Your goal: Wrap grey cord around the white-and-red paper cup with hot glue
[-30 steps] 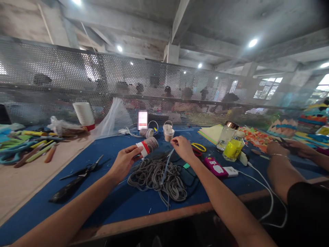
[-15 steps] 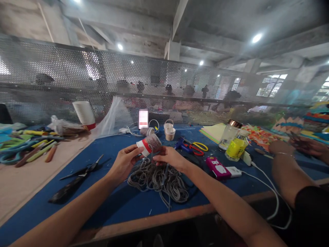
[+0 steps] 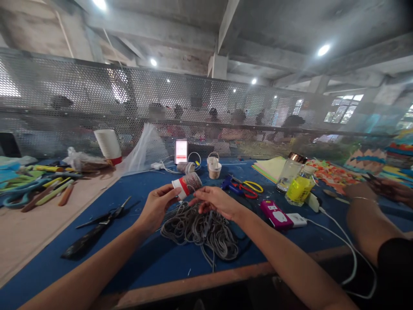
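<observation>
My left hand (image 3: 155,209) grips a white and red paper cup (image 3: 182,187) by its rim, tilted on its side above the blue table. Grey cord is wound round the far part of the cup. Close to the cup's right side, my right hand (image 3: 219,202) has its fingers bent together on a strand of the same cord, which makes a small loop at the cup. Where exactly the fingertips meet the strand is hard to see. Beneath both hands lies a loose heap of grey cord (image 3: 214,237).
Black scissors (image 3: 97,228) lie at left, beyond them stacked paper cups (image 3: 108,144). Behind stand a lit phone (image 3: 181,151) and a small basket (image 3: 214,168). At right are a glue gun (image 3: 232,185), a pink power bank (image 3: 274,214), a yellow bottle (image 3: 300,187) and another person's arm (image 3: 364,219).
My right hand has drawn slightly away from the cup, its fingers more extended, and a cord loop shows by the cup. My left hand still holds the cup.
</observation>
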The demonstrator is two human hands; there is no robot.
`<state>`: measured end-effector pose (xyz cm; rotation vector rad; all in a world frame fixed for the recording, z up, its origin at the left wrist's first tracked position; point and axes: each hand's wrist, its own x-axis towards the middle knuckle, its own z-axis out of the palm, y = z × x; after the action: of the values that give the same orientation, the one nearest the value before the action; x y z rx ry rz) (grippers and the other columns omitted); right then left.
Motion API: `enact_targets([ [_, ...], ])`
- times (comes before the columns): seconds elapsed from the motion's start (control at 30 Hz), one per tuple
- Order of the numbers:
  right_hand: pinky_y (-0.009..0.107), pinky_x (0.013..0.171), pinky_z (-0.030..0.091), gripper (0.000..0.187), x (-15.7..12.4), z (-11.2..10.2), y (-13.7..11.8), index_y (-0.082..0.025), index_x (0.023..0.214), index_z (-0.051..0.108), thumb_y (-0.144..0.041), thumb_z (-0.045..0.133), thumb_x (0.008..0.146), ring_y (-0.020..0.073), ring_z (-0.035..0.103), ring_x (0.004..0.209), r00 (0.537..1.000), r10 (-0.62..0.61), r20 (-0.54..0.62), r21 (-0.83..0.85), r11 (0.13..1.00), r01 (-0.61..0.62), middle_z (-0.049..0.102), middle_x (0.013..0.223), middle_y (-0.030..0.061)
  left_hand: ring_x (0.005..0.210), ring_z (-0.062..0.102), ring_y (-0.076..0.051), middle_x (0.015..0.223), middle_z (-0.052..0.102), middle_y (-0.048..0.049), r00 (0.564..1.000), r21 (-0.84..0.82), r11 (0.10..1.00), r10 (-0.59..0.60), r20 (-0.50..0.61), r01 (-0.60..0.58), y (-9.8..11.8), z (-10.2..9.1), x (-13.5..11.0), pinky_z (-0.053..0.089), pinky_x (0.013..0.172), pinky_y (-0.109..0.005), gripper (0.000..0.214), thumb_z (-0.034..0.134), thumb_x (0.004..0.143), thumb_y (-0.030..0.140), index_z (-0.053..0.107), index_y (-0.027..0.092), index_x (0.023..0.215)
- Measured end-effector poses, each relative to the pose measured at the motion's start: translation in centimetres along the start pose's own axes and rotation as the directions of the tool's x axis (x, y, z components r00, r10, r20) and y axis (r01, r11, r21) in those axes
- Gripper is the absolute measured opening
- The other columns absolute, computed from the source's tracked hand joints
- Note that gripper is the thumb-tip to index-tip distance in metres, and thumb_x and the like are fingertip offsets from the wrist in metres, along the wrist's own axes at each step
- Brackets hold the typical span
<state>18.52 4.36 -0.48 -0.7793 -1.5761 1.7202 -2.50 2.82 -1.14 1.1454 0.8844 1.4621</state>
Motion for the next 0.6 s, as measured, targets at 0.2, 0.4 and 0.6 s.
enact_targets([
  [0.2, 0.022, 0.061, 0.048, 0.029, 0.2, 0.2, 0.1, -0.016, 0.089, 0.065, -0.043, 0.069, 0.08, 0.0095, 0.058, 0.059, 0.956, -0.256, -0.141, -0.268, 0.94, 0.212, 0.065, 0.071, 0.0001, 0.082, 0.065, -0.018, 0.086, 0.074, -0.0064, 0.999, 0.085, 0.996, 0.011, 0.042, -0.015, 0.0, 0.0, -0.2, 0.05, 0.081, -0.029, 0.028, 0.076, 0.074, 0.032, 0.075, 0.014, 0.096],
  [0.4, 0.023, 0.064, 0.048, 0.024, -0.4, 0.3, -0.5, -0.019, 0.091, 0.067, -0.042, 0.058, 0.089, 0.0128, 0.059, 0.066, 0.834, -0.523, -0.175, -0.582, 0.738, 0.341, 0.063, 0.073, 0.0003, 0.077, 0.064, -0.018, 0.086, 0.075, -0.0047, 0.993, 0.263, 0.963, 0.038, 0.112, -0.067, 0.5, 0.4, -0.9, 0.048, 0.073, -0.026, 0.028, 0.071, 0.079, 0.034, 0.075, 0.016, 0.099],
  [0.6, 0.026, 0.075, 0.048, 0.021, -0.7, 0.4, -0.9, -0.02, 0.09, 0.068, -0.036, 0.056, 0.092, 0.0152, 0.061, 0.08, 0.725, -0.681, -0.106, -0.733, 0.546, 0.406, 0.066, 0.086, 0.004, 0.075, 0.064, -0.018, 0.085, 0.075, -0.0049, 0.988, 0.303, 0.951, 0.009, 0.153, -0.056, 0.8, 0.8, -1.2, 0.048, 0.07, -0.026, 0.028, 0.073, 0.076, 0.034, 0.076, 0.015, 0.096],
])
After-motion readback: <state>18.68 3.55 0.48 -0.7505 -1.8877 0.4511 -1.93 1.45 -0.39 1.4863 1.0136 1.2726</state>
